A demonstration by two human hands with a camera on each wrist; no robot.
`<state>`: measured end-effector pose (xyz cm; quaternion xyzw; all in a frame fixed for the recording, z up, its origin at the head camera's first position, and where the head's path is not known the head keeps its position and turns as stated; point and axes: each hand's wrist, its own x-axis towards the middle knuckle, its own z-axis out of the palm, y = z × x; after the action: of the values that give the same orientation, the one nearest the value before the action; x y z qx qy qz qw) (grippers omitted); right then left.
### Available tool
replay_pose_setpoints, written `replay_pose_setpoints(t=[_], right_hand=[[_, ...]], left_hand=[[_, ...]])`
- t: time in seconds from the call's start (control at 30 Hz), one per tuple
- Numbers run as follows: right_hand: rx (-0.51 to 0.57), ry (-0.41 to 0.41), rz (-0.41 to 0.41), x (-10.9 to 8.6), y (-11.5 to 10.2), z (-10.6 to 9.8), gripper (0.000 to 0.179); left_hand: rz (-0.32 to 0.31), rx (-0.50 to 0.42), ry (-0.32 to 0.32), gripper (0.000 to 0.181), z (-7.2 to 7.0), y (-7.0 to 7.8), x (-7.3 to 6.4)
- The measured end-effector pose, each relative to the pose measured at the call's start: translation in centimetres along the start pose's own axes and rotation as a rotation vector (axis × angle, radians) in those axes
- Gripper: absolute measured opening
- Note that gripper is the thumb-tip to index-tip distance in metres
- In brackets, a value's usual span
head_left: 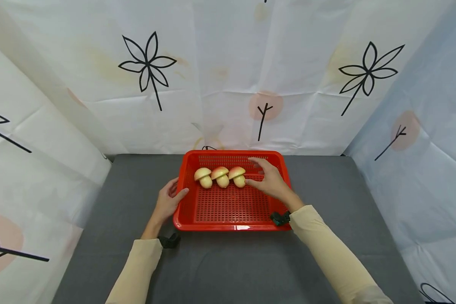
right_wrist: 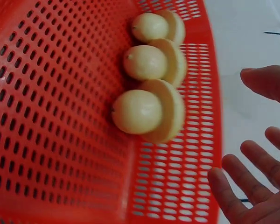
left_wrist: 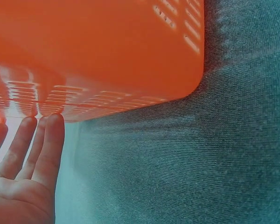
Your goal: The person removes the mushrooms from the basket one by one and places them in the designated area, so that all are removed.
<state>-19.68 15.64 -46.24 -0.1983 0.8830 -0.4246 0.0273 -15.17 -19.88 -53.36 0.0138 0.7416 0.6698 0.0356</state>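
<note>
Three mushrooms with pale stems and yellow-red caps stand in a row along the far side of a red plastic basket [head_left: 232, 227]: a left mushroom [head_left: 204, 177], a middle mushroom [head_left: 221, 176] and a right mushroom [head_left: 237, 176]. My left hand [head_left: 169, 200] holds the basket's left side, thumb over the rim and fingers against the outer wall [left_wrist: 107, 51]. Over the basket's right part is my right hand [head_left: 271, 181], holding nothing, thumb and fingers spread apart. Its thumb tip is close beside the right mushroom; the right wrist view shows a gap between fingers and mushrooms [right_wrist: 140, 112].
The basket rests on a grey cloth-covered table [head_left: 228, 266]. White fabric [head_left: 220, 76] with printed leaves and trees hangs behind and at both sides. Each wrist carries a small black strap device, the right one [head_left: 280, 218] overlapping the basket's near right corner.
</note>
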Motion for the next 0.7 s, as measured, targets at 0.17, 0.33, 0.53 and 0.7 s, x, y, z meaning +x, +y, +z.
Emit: replay_pose_setpoints(t=[0.17, 0.33, 0.53, 0.7], right_hand=[[-0.026, -0.074, 0.049, 1.5, 1.0, 1.9, 0.076], [-0.031, -0.116, 0.115, 2.4, 1.9, 3.3, 0.080], [-0.021, -0.148, 0.093, 3.0, 3.1, 4.4, 0.086], [-0.072, -0.181, 0.071, 3.5, 3.8, 5.0, 0.087]], left_hand=[[-0.003, 0.001, 0.004, 0.060, 0.1, -0.1, 0.0], [-0.006, 0.001, 0.000, 0.061, 0.1, -0.1, 0.0], [-0.018, 0.003, 0.001, 0.060, 0.2, -0.1, 0.0], [-0.022, -0.032, -0.016, 0.060, 0.3, 0.9, -0.3]])
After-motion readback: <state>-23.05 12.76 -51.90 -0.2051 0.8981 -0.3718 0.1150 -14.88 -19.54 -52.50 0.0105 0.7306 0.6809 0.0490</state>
